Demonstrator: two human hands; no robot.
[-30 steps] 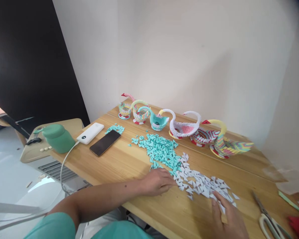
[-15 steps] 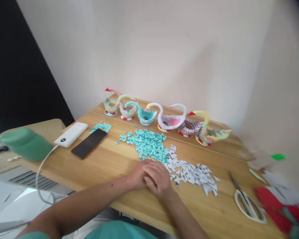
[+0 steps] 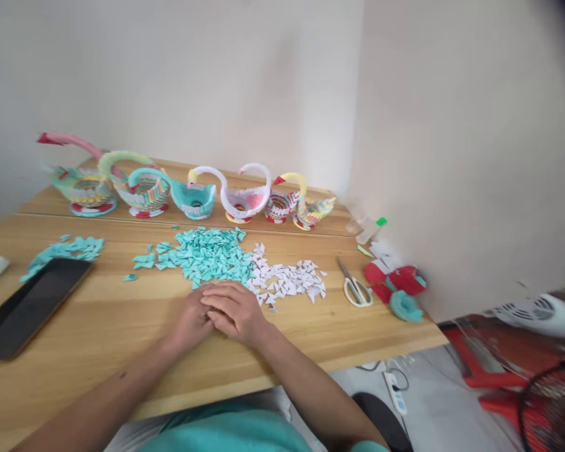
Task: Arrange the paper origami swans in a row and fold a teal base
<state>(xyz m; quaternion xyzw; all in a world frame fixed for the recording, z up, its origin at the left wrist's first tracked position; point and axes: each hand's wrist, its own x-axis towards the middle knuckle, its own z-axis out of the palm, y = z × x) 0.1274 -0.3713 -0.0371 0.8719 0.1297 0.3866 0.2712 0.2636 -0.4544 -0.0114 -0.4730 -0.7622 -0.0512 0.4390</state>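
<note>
Head view: you are resting both hands together on the wooden table (image 3: 122,329), between its near edge and the loose pieces, with your right hand (image 3: 240,312) lying over the fingers of your left hand (image 3: 191,320). Neither hand is spreading its fingers; they are folding over one another, and whether anything is being pinched between them you cannot tell, since the overlap is hiding it.

The turquoise triangles (image 3: 211,254) are lying in a heap just beyond your hands, and the white triangles (image 3: 289,279) are spreading out from its right side, the colours meeting at the border. Whether your left fingers are touching the nearest turquoise ones is unclear. Staying light and clear of that border is probably your best handling; pushing forward from here would likely be mixing the colours.

Behind the heaps, six swan-shaped figures (image 3: 193,202) are standing in a row, limiting any long reach. To your right, scissors (image 3: 356,290) are lying with their tips pointing away, and red things (image 3: 381,284) and a turquoise ring-shaped thing (image 3: 405,306) are crowding the table's end. To your left, a dark phone (image 3: 37,307) is taking up space, with a smaller turquoise batch (image 3: 82,247) sitting by its far end.
</note>
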